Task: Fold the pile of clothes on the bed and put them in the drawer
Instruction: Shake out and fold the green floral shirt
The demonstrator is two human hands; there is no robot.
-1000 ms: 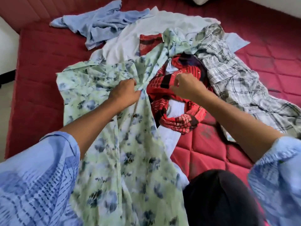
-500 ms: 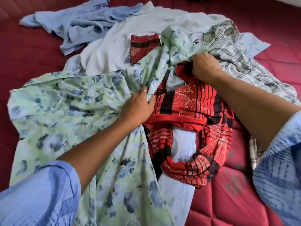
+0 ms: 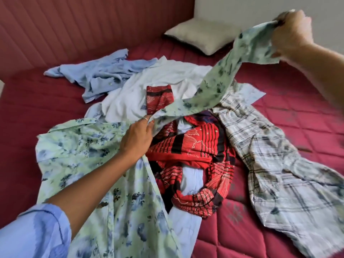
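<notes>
A quilted maroon bed (image 3: 290, 116) fills the view, backed by a ribbed padded headboard (image 3: 78, 28) in the same red, with a pale wall at the upper right.

The left hand (image 3: 136, 139) sits near the centre of the pile, fingers curled and pinching the green floral garment (image 3: 83, 159) where one sleeve leaves the body; a ring shows on one finger. The right hand (image 3: 292, 32) is raised at 1 o'clock, well above the mattress, fingers closed round the far end of that sleeve, so the sleeve runs as a taut band from hand to hand. The rest of the floral garment spreads from 9 o'clock down to 6 o'clock, toward the person.

Just at 3 o'clock of the left hand lies a bunched red and black patterned cloth (image 3: 197, 146), with a pale blue piece showing through it. Beyond it, from 3 to 5 o'clock, a plaid shirt (image 3: 275, 164) stretches to the frame's edge. At 12 o'clock a white garment (image 3: 163, 79) lies under the sleeve, and a light blue shirt (image 3: 100, 75) is crumpled at 11 o'clock.

A cream pillow (image 3: 201, 37) rests near the headboard corner. Bare mattress lies open at 10 o'clock on the left side and at 2 to 3 o'clock under the right forearm. No drawer is in view.
</notes>
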